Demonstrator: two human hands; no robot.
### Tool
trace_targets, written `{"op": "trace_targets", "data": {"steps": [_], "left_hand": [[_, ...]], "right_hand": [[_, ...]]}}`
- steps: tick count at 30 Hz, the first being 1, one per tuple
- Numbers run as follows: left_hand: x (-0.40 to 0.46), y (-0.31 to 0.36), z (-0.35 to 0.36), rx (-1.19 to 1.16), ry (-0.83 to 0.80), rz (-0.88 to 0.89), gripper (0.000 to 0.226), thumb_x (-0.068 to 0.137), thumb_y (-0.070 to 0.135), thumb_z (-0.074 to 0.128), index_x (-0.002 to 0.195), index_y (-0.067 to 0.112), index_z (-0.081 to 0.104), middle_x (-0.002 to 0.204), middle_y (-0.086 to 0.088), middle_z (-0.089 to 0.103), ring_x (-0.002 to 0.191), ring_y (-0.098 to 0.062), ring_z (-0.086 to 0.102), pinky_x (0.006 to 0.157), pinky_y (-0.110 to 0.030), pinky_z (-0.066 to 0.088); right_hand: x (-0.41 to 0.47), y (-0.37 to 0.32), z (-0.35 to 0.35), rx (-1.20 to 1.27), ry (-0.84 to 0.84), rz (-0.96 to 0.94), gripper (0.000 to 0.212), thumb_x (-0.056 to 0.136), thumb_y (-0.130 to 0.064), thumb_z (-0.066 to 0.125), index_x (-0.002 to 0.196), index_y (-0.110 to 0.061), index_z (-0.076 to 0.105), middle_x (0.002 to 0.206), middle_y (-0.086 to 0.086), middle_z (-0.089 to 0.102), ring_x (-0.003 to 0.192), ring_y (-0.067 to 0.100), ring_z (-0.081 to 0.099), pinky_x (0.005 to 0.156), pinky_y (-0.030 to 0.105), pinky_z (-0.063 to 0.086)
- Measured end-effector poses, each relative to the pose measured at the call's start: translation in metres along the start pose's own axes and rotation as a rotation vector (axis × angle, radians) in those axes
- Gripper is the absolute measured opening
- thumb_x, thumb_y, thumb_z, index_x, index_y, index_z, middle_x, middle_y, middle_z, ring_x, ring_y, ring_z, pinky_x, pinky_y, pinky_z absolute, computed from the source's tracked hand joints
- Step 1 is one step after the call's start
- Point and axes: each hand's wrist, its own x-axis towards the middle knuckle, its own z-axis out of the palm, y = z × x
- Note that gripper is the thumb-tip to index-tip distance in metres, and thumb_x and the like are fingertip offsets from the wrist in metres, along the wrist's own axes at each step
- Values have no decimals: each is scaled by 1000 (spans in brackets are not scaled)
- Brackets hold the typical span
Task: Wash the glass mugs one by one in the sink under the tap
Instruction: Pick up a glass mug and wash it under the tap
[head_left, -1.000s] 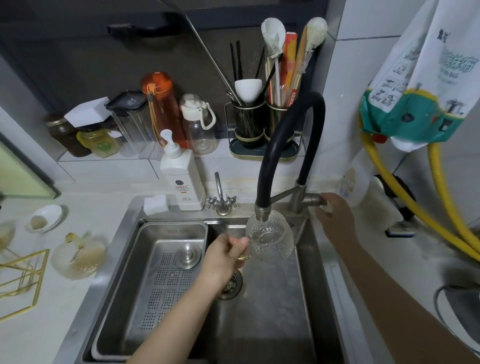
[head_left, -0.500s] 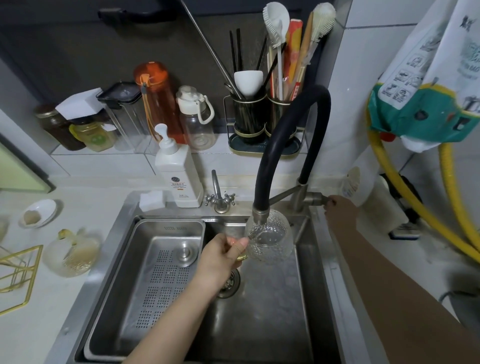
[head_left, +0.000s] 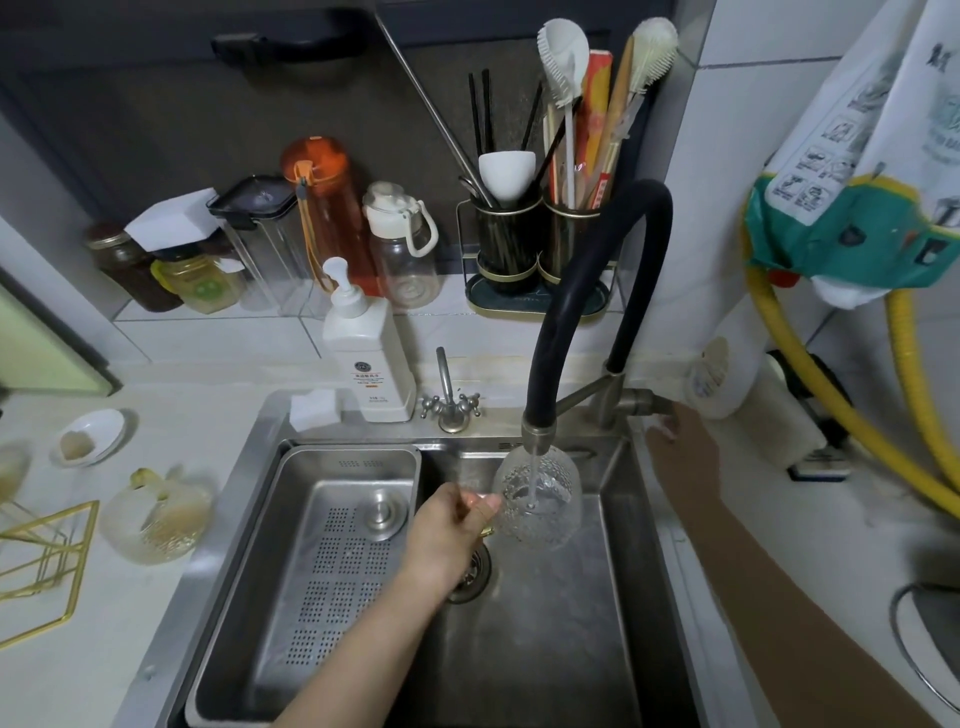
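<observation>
A clear dimpled glass mug (head_left: 540, 499) is held upright in the steel sink (head_left: 550, 649), directly under the spout of the black hose tap (head_left: 550, 322). My left hand (head_left: 447, 535) grips the mug by its handle from the left. A thin stream of water runs from the spout into the mug. My right hand (head_left: 685, 452) rests at the tap's lever on the right; its fingertips are hidden behind the lever. Another glass mug (head_left: 156, 519) stands on the counter at the left.
A perforated steel drain tray (head_left: 311, 545) fills the sink's left half. A soap pump bottle (head_left: 363, 358), a small tap (head_left: 449, 400), bottles, jars and a utensil holder (head_left: 535, 244) stand behind. A gold wire rack (head_left: 36, 566) is far left; yellow hoses (head_left: 831, 405) run at the right.
Water has started to flow from the spout into the mug. Both hands have stayed about where they were, the left still holding the mug under the spout.
</observation>
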Motion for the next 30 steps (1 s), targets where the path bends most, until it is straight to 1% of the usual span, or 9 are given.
{"op": "trace_targets", "data": {"steps": [4, 7, 9, 11, 13, 16, 19, 24, 30], "left_hand": [[0, 1, -5, 72, -8, 39, 26, 86, 32, 66, 71, 18, 50, 69, 1, 58, 68, -16, 55, 73, -40, 51], [-1, -1, -12, 140, -33, 75, 27, 88, 30, 64, 72, 17, 48, 71, 1, 59, 70, -15, 55, 67, -27, 43], [-4, 0, -15, 135, -65, 111, 26, 89, 27, 64, 71, 17, 47, 71, 1, 59, 71, -16, 54, 69, -28, 43], [-5, 1, -16, 117, -103, 146, 26, 90, 23, 63, 70, 19, 46, 68, 4, 55, 68, -14, 52, 67, -26, 41], [-4, 5, -16, 128, -148, 194, 25, 91, 20, 61, 71, 21, 45, 67, 7, 52, 66, -10, 49, 66, -23, 40], [-5, 10, -18, 187, -310, 301, 17, 89, 14, 62, 85, 26, 52, 85, 7, 58, 83, -11, 56, 76, -19, 44], [-9, 3, -30, 235, -509, 408, 46, 79, 8, 72, 116, 24, 49, 114, 3, 54, 101, -3, 57, 81, -7, 46], [6, 3, -36, 394, -351, 474, 91, 63, 49, 78, 140, 32, 31, 131, 2, 38, 122, -16, 49, 105, -36, 45], [-8, 4, -25, 428, -291, 565, 82, 74, 41, 77, 142, 27, 34, 147, -2, 23, 138, -16, 27, 115, -27, 28]], "right_hand": [[-75, -9, 0, 154, -265, -117, 44, 89, -4, 59, 131, -16, 50, 120, -6, 59, 109, 13, 57, 91, 17, 48], [-112, -18, 6, 182, -592, -248, 77, 78, -10, 74, 138, -33, 32, 132, -36, 41, 124, -7, 43, 100, 12, 38], [-118, -15, 18, 155, -658, -310, 92, 70, -16, 82, 140, -34, 27, 128, -41, 42, 121, -15, 43, 97, 7, 39], [-118, -15, 30, 87, -580, -312, 99, 63, -34, 86, 143, -31, 27, 135, -22, 46, 125, -4, 46, 102, 19, 42], [-116, -19, 31, 120, -494, -333, 84, 61, -35, 87, 133, -26, 44, 123, -8, 59, 114, 5, 58, 97, 30, 50], [-123, -27, 24, 146, -384, -363, 44, 66, -16, 85, 103, -26, 63, 97, -6, 69, 90, 5, 66, 78, 20, 53], [-137, -37, 26, 196, -368, -362, 40, 65, -26, 83, 101, -28, 65, 98, -5, 70, 92, 6, 67, 80, 25, 56], [-124, -65, 35, 150, -365, -366, 42, 65, -23, 82, 103, -20, 64, 96, -3, 69, 91, 8, 67, 84, 36, 56], [-134, -51, 33, 164, -291, -270, 59, 57, -29, 88, 109, -28, 61, 107, -8, 65, 99, 7, 63, 85, 30, 54]]}}
